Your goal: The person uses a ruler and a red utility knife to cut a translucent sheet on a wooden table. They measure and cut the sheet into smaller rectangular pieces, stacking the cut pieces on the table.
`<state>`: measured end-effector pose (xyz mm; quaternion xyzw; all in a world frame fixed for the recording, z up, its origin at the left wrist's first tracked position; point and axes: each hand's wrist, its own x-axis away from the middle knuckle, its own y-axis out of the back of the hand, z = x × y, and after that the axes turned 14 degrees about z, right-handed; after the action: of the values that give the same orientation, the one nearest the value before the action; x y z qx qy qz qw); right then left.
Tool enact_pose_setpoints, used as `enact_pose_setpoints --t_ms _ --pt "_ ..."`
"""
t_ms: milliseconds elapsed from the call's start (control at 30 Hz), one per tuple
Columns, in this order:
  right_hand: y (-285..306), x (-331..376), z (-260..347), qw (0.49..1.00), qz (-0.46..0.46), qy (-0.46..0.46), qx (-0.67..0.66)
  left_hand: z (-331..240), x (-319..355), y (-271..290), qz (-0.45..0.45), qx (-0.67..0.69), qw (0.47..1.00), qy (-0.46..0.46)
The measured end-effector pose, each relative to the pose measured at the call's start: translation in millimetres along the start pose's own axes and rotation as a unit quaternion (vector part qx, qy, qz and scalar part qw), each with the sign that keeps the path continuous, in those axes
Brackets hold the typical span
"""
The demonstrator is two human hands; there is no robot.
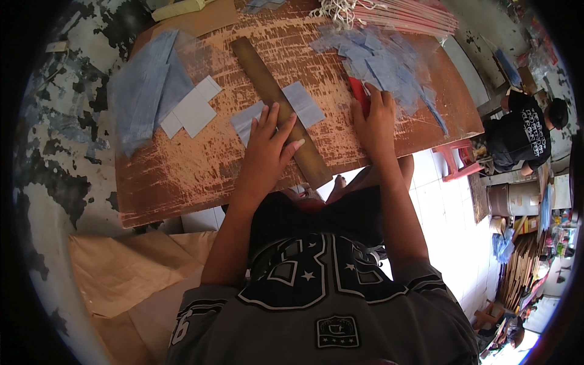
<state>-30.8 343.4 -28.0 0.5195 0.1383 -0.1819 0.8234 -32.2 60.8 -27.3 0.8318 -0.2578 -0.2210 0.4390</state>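
My left hand [266, 143] lies with fingers spread on a long flat brown straightedge [258, 70], which runs slantwise across the table. Beneath it is a pale blue-grey plastic sheet [304, 104], showing on both sides of the bar. My right hand [376, 121] is closed round a slim red utility knife [357, 91]; its blade cannot be made out. Just beyond that hand lies a loose heap of blue-grey plastic pieces [382, 64]. Left of my left hand are white rectangular cards [193, 114], partly overlapping.
Long blue plastic sheets [146, 85] cover the left of the scratched brown table [182, 176]. A bundle of red sticks with white strings [401, 18] lies at the far right. Past the right edge are a red stool [453, 159] and another person [520, 131].
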Motion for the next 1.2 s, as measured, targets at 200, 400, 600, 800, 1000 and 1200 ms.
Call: enact_pose_setpoints --t_ms 200,400,600,800,1000,1200 --pt "-1 -3 -2 1.0 0.001 0.004 -0.024 0 -2 1 -0.003 -0.001 1.0 -0.003" --pt "2 -1 0 0.999 0.005 0.002 -0.039 -3 0 0 0.001 0.007 1.0 0.001" --pt "4 2 3 0.998 0.015 -0.005 -0.055 -5 1 4 0.008 -0.003 1.0 0.01" --pt "8 4 8 0.998 0.019 -0.021 -0.059 -7 1 4 0.017 -0.003 1.0 0.021" --pt "14 2 19 0.998 -0.051 -0.021 -0.027 -11 1 8 0.019 0.0 1.0 0.022" --pt "28 36 57 0.98 0.073 0.002 -0.187 -13 4 8 0.021 0.0 0.999 0.026"
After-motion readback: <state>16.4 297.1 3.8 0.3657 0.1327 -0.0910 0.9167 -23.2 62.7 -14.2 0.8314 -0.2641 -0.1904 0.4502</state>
